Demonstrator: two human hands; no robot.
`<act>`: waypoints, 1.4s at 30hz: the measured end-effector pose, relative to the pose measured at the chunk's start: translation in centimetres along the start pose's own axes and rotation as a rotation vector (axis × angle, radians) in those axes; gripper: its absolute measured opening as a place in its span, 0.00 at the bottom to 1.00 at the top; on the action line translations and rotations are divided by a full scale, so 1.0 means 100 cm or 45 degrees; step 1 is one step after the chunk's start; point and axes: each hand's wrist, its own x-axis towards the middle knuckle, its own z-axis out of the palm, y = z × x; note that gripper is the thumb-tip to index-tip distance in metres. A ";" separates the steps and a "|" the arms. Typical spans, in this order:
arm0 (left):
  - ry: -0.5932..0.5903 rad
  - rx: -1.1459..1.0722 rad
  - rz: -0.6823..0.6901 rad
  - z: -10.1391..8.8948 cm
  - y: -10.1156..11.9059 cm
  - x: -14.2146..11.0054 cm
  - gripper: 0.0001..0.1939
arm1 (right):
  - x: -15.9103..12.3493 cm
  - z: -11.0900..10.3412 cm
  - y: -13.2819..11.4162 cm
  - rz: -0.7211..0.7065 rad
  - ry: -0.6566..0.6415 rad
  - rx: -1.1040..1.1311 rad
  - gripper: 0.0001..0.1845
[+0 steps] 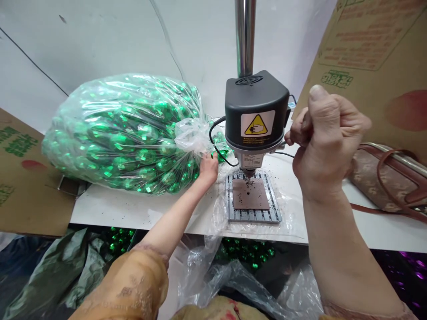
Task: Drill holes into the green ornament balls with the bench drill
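My left hand (209, 169) reaches to the knotted neck of a clear plastic bag (120, 133) stuffed with shiny green faceted pieces. Its fingers are curled at a shiny green faceted piece (222, 154) behind the knot, partly hidden. My right hand (328, 133) is raised in a fist, thumb on top, beside the black motor head of a small bench drill press (255, 106). What that fist grips, if anything, is hidden from me. Under the chuck (249, 172), a brown square plate (251, 202) with a dark hole lies on the slotted metal base (274, 213), scattered with dark crumbs.
Cardboard boxes stand at the left (33, 191) and right (383, 89). A patterned handbag (376, 182) with brown straps lies on the white table (370, 231). Clear plastic sheeting (233, 275) hangs over the front edge, with more green pieces below. The steel column (245, 40) rises behind.
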 end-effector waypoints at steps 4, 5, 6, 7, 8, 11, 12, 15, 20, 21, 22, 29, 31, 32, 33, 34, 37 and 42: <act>-0.070 -0.076 -0.008 0.011 -0.005 0.028 0.09 | 0.000 -0.001 0.001 -0.004 -0.007 0.018 0.24; -0.059 -0.126 0.017 0.011 -0.006 0.025 0.10 | 0.000 -0.001 0.001 -0.011 -0.014 0.018 0.24; -0.034 -0.197 0.041 0.010 -0.006 0.019 0.12 | 0.000 -0.001 0.001 -0.019 -0.018 0.017 0.24; 0.001 -0.287 0.063 0.007 -0.006 0.011 0.15 | 0.000 -0.001 0.002 -0.024 -0.020 0.017 0.24; 0.043 -0.396 0.076 0.003 -0.006 0.000 0.18 | 0.000 -0.001 0.002 -0.025 -0.020 0.015 0.24; 0.150 -0.832 -0.004 -0.012 -0.001 -0.038 0.23 | 0.000 0.000 0.002 -0.026 -0.014 0.014 0.24; 0.146 -1.030 -0.079 -0.017 0.002 -0.052 0.23 | 0.000 0.000 0.002 -0.030 -0.016 0.018 0.24; -0.068 -1.672 -0.396 -0.026 0.013 -0.086 0.23 | 0.000 0.000 0.003 -0.052 -0.025 0.026 0.25; -0.395 -2.173 -0.779 -0.018 0.025 -0.109 0.19 | 0.003 -0.001 0.007 -0.061 -0.031 0.006 0.27; -0.393 -2.197 -0.806 -0.015 0.027 -0.109 0.19 | 0.004 -0.001 0.008 -0.059 -0.035 -0.008 0.27; -0.377 -2.204 -0.811 -0.012 0.029 -0.109 0.19 | 0.004 -0.002 0.009 -0.053 -0.040 -0.020 0.28; -0.181 -1.834 -0.554 0.007 0.045 -0.104 0.31 | 0.004 -0.002 0.008 -0.001 -0.054 -0.033 0.30; -0.139 -1.728 -0.462 0.014 0.045 -0.102 0.32 | 0.003 -0.001 0.007 0.003 -0.061 -0.062 0.30; -0.129 -1.690 -0.421 0.018 0.045 -0.101 0.32 | 0.003 -0.001 0.006 0.003 -0.068 -0.066 0.31; -0.127 -1.660 -0.389 0.022 0.044 -0.101 0.32 | 0.003 -0.001 0.006 0.002 -0.074 -0.062 0.31; -0.131 -1.635 -0.366 0.026 0.043 -0.100 0.31 | 0.002 -0.001 0.006 0.002 -0.079 -0.055 0.32; -0.166 -1.581 -0.321 0.034 0.041 -0.100 0.28 | 0.003 -0.001 0.006 -0.004 -0.079 -0.023 0.31; -0.184 -1.441 -0.242 0.034 0.040 -0.102 0.24 | 0.003 -0.001 0.007 -0.033 -0.072 0.008 0.32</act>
